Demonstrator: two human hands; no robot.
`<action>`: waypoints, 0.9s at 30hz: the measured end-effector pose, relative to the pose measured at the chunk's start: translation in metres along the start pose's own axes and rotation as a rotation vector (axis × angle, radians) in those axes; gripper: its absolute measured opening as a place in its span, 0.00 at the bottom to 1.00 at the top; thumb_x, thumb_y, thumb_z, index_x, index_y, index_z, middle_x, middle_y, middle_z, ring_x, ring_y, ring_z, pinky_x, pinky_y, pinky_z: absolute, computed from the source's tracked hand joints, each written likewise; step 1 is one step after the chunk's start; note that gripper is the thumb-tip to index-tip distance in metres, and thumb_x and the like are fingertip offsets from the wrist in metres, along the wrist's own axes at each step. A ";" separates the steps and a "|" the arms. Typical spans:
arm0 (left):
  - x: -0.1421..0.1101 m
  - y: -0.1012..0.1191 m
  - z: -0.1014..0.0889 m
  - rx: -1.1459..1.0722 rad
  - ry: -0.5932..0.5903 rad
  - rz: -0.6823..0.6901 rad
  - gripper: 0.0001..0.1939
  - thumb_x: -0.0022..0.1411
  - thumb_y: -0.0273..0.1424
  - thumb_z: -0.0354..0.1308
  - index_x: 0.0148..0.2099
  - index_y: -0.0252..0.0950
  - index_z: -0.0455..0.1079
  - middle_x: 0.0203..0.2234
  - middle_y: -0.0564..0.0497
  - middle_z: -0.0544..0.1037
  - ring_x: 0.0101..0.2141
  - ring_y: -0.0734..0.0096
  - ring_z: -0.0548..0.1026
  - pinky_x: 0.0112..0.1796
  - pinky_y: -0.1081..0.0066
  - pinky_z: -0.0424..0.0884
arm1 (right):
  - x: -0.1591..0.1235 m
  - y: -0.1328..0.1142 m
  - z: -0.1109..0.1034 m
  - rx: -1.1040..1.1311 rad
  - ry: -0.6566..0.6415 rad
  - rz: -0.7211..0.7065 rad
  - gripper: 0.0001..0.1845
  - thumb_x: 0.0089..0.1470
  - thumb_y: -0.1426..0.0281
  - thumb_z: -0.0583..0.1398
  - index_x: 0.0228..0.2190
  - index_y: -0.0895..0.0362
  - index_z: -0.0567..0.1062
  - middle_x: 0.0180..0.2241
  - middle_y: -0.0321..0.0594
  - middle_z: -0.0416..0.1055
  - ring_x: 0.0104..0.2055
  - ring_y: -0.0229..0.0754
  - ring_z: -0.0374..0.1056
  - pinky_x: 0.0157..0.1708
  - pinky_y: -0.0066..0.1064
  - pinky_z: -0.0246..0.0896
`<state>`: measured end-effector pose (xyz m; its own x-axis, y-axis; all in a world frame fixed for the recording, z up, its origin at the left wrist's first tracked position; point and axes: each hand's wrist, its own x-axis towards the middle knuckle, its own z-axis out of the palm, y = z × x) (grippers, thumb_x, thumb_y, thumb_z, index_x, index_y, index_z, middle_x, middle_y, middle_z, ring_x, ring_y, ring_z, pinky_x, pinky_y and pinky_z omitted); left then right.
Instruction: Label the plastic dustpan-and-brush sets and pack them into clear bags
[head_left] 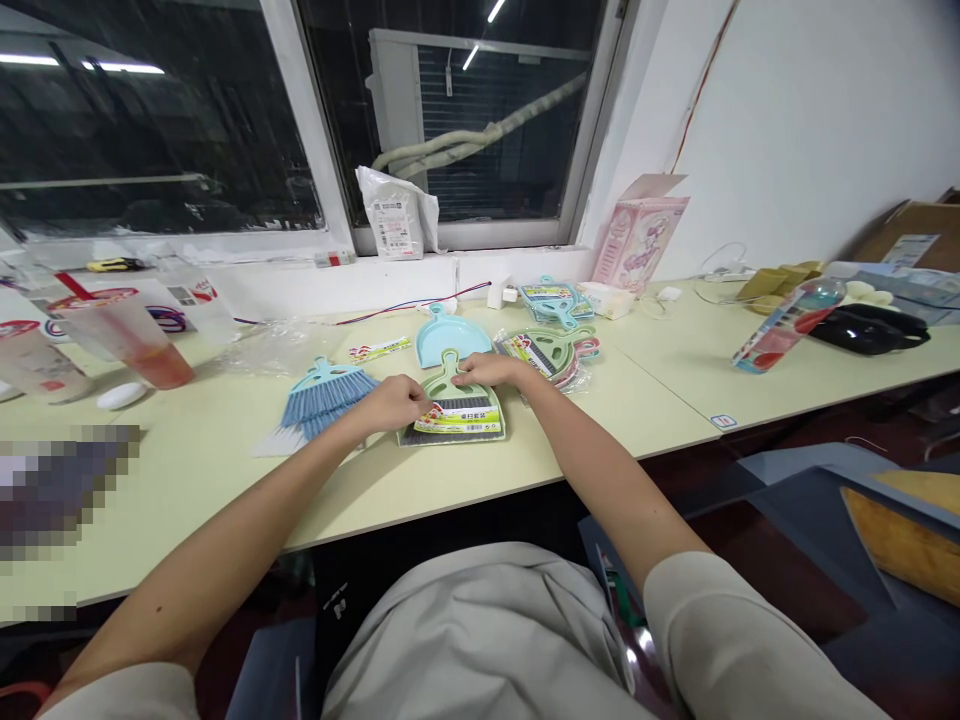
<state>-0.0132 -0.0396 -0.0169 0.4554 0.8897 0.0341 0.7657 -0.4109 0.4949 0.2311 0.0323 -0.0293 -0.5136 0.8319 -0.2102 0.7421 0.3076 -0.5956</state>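
I sit at the pale yellow table [645, 405], and in front of me, close to the table's near edge, lies the green dustpan [487, 386], with its handle pointing away from me and dark bristles [463, 402] showing above and below the printed label [472, 420] which crosses it. My left hand [396, 403] has its fingers curled inward, and thumb and fingertips pinch the left end of this label. My right hand [491, 371] is laid over the base of the handle, with its fingers bent down on the pan; how firmly they close there I cannot tell, because the back of the hand hides it. Just behind the green dustpan there is a light blue dustpan [442, 342], and to the left of it a loose label strip [380, 349]. Near my left forearm rests a blue brush [322, 395], its bristles toward me. To the right of my right hand lies a packed green set [536, 352], and farther back are packed blue sets [555, 300]. Clear plastic film [277, 345] lies crumpled at the back left, near a plastic cup [142, 335] with a red straw [73, 286], while a bottle [787, 325] stands well apart on the right
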 end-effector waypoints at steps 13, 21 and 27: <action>0.003 -0.001 0.007 0.328 0.163 0.002 0.22 0.59 0.40 0.60 0.14 0.44 0.66 0.14 0.47 0.67 0.29 0.54 0.75 0.45 0.53 0.68 | -0.007 -0.008 -0.002 0.021 0.032 0.002 0.24 0.55 0.52 0.65 0.23 0.56 0.66 0.23 0.31 0.61 0.26 0.36 0.55 0.28 0.30 0.47; 0.001 -0.004 0.000 0.402 0.310 0.080 0.12 0.60 0.43 0.63 0.33 0.39 0.76 0.33 0.41 0.79 0.47 0.43 0.74 0.52 0.48 0.64 | -0.007 -0.008 -0.002 -0.015 0.045 0.012 0.24 0.55 0.50 0.66 0.24 0.56 0.69 0.24 0.33 0.63 0.27 0.36 0.56 0.28 0.29 0.48; -0.010 0.007 0.004 0.220 -0.014 0.585 0.14 0.69 0.39 0.57 0.52 0.41 0.78 0.48 0.44 0.79 0.51 0.55 0.75 0.54 0.59 0.68 | 0.000 0.001 -0.002 0.005 0.016 -0.015 0.24 0.55 0.49 0.64 0.25 0.56 0.68 0.24 0.31 0.63 0.26 0.35 0.55 0.27 0.29 0.48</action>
<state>-0.0108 -0.0524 -0.0168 0.8325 0.5026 0.2329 0.4626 -0.8621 0.2070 0.2324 0.0329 -0.0283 -0.5173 0.8347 -0.1889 0.7325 0.3176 -0.6022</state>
